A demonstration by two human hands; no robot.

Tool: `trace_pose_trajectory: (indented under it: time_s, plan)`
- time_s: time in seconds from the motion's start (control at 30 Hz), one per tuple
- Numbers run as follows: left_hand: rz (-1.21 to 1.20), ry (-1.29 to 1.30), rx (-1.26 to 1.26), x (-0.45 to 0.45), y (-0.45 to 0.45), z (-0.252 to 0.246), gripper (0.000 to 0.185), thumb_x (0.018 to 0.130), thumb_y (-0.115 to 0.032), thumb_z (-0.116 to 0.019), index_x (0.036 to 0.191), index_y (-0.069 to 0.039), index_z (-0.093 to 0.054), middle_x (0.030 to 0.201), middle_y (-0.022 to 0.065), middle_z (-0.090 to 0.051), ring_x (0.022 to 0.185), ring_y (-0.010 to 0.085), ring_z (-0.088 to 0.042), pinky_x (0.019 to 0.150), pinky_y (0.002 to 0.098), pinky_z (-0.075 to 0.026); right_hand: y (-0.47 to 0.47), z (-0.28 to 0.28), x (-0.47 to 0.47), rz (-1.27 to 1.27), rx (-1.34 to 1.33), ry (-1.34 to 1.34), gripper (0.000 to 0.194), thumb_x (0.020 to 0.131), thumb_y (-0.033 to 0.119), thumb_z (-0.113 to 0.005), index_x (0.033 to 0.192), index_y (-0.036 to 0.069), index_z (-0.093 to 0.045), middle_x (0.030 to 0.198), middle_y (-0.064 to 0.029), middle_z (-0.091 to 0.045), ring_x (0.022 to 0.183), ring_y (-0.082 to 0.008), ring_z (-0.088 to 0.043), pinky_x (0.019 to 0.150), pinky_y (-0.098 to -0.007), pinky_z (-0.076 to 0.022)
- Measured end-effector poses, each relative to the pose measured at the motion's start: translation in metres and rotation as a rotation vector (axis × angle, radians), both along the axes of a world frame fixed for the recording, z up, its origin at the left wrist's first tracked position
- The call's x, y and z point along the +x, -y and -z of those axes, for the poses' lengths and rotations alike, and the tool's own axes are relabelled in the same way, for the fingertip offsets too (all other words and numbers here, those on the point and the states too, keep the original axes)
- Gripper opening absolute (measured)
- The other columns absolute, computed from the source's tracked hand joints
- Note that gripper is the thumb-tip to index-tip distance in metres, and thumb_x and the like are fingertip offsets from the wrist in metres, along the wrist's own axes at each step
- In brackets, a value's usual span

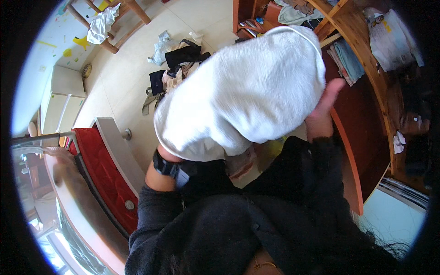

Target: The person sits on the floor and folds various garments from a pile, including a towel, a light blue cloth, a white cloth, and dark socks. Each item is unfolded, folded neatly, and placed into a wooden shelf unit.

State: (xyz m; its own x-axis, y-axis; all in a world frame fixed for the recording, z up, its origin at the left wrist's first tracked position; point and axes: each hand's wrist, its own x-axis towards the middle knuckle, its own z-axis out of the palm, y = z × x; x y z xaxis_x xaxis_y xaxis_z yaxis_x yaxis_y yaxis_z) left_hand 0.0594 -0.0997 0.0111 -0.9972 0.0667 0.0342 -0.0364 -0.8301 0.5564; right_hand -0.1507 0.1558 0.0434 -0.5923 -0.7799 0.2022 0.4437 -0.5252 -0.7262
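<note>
A white fabric piece with a hemmed edge, perhaps a garment or cover, is spread in the air between my two hands. My left hand goes under its lower left edge, so the fingers are hidden; a black watch sits on that wrist. At the right edge, my right hand supports the fabric with its fingers behind it and its thumb sticking out, slightly blurred. Beyond the fabric, a heap of mixed clothes lies on the tiled floor.
On the right stands a wooden shelf unit with folded cloths inside and a white bag. A red padded panel and a bed edge are at left. A wooden chair bears a white cloth.
</note>
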Motion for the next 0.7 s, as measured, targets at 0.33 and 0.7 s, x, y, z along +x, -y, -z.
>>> trace_pose_trajectory:
  time_s: [0.33,0.7]
  plan:
    - [-0.344,0.002,-0.858,-0.107,0.020,-0.033,0.046,0.090,-0.030,-0.046,0.131,-0.010,-0.036,0.125,0.0124,-0.046,0.114,0.0258,-0.046,0.095,0.0348,-0.040,0.035,0.004,0.027,-0.168,0.258,0.010,0.059,0.081,0.028,-0.058,0.127,-0.002,-0.036,0.122,-0.0133,-0.049,0.112,-0.0223,-0.047,0.096,-0.0358,-0.0357]
    - [0.110,0.238,-0.006,-0.085,0.043,0.004,0.049,0.087,-0.027,-0.044,0.129,-0.003,-0.037,0.125,0.0100,-0.048,0.115,0.0232,-0.047,0.097,0.0373,-0.037,0.055,-0.069,-0.006,0.125,0.058,-0.103,0.050,0.084,0.019,-0.056,0.127,0.001,-0.036,0.118,-0.0094,-0.050,0.110,-0.0214,-0.049,0.092,-0.0350,-0.0408]
